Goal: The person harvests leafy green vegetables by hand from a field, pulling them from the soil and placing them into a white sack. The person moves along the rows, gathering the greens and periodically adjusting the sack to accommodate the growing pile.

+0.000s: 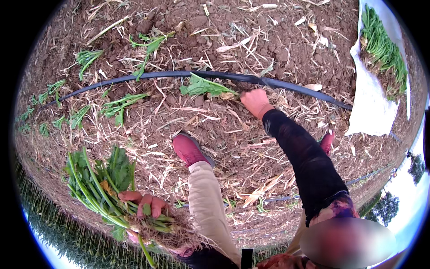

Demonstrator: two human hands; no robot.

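My left hand [147, 205] is closed round a bunch of leafy green seedlings [97, 185], whose tangled bare roots hang to the right of my fingers. At the soil just below the black drip hose [221, 75], my right hand [256, 102] has its fingers closed at the root end of one leafy seedling [205, 86]. That plant's leaves point left and touch the hose. My right fingertips are partly hidden, and the very end of the root does not show.
More seedlings [122, 103] lie on the straw-strewn soil at the left, on both sides of the hose. A white sheet [373, 111] at the right bears a heap of seedlings [383, 47]. My red shoe [189, 149] stands below the hose. Tall plants line the lower left.
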